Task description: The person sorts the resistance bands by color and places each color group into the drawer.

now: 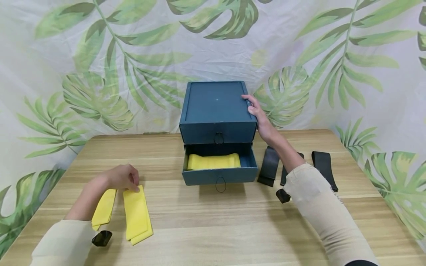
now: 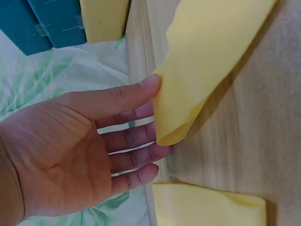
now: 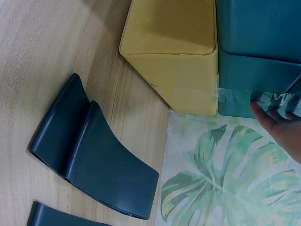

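Head view, looking forward and down: leaf-printed cloth point(image 1: 213, 62) across the back, wooden tabletop point(image 1: 199, 229) in front, then a blue drawer cabinet point(image 1: 217, 101) at the far middle, with one drawer point(image 1: 206, 178) standing open beneath a closed one and a folded yellow bundle point(image 1: 213, 162) lying inside. To the cabinet's right, flat dark bands point(image 1: 270, 162), partly hidden by the right forearm. On the tabletop's left side, well apart from the cabinet, a yellow band point(image 1: 135, 214), flattened and seemingly doubled, just beside a second yellow band point(image 1: 104, 208). Likely light, thin and soft, with a rubbery give; apt to droop or let its layers slip out of line if lifted by one end, yet hardly fragile. Best taken across the width at the end, both layers caught together, a light squeeze probably sufficient; slipperiness impossible to judge by eye. Right hand point(image 1: 261, 118) at the cabinet's upper right edge, fingertips apart and resting against it. Left hand point(image 1: 121, 177) at the band's far end; in the left wrist view, thumb on one side and fingers point(image 2: 134, 157) behind, pinching the yellow edge, little finger free of it.
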{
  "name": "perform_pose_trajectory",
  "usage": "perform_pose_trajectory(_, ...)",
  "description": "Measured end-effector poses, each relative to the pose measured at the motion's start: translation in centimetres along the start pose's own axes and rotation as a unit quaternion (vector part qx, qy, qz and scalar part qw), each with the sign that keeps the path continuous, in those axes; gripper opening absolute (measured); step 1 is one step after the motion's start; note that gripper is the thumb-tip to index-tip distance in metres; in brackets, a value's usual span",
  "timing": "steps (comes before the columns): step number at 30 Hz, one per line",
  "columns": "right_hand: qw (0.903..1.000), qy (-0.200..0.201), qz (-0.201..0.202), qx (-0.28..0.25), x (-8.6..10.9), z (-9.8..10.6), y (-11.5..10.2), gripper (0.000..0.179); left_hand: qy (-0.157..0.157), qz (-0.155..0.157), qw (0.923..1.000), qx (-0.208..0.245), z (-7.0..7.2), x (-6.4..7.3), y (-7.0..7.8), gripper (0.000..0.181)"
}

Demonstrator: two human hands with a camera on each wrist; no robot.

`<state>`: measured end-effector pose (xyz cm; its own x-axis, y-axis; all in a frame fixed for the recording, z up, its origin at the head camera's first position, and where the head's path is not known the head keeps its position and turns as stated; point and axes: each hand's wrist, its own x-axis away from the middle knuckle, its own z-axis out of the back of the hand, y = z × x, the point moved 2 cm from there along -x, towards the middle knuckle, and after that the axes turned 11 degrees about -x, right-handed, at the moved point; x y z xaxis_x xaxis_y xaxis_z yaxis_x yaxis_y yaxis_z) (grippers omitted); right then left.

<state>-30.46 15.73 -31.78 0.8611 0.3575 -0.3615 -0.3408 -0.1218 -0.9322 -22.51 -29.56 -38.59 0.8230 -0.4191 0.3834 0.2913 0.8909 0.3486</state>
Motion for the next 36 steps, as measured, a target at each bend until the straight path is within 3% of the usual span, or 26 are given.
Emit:
perform_pose_trajectory(5, 1.0000, 0.001, -0.001, -0.004, 0.0, -0.1, -0.1, 0.066, -0.009, 0.005, 0.9999, -0.002, -0.3, 0.1, 0.5, 0.018)
perform_pose_trajectory(10, 1.0000, 0.001, -0.003, -0.005, 0.0, -0.2, -0.1, 0.066, 0.004, -0.022, 0.9998, 0.000, -0.4, 0.0, 0.7, 0.021)
perform_pose_trajectory(18, 1.0000, 0.000, -0.001, -0.009, 0.0, -0.1, 0.0, 0.065, 0.084, -0.072, 0.9938, -0.001, 0.5, -0.8, 1.6, 0.020)
perform_pose_trajectory(30, 1.0000, 0.000, -0.002, 0.000, 0.0, -0.1, 0.1, 0.065, 0.168, -0.102, 0.9805, 0.003, 1.5, -1.1, 3.5, 0.014)
perform_pose_trajectory(36, 1.0000, 0.001, -0.005, -0.002, 0.0, 0.0, 0.1, 0.066, 0.221, -0.133, 0.9661, -0.008, 1.8, -0.9, 4.5, 0.008)
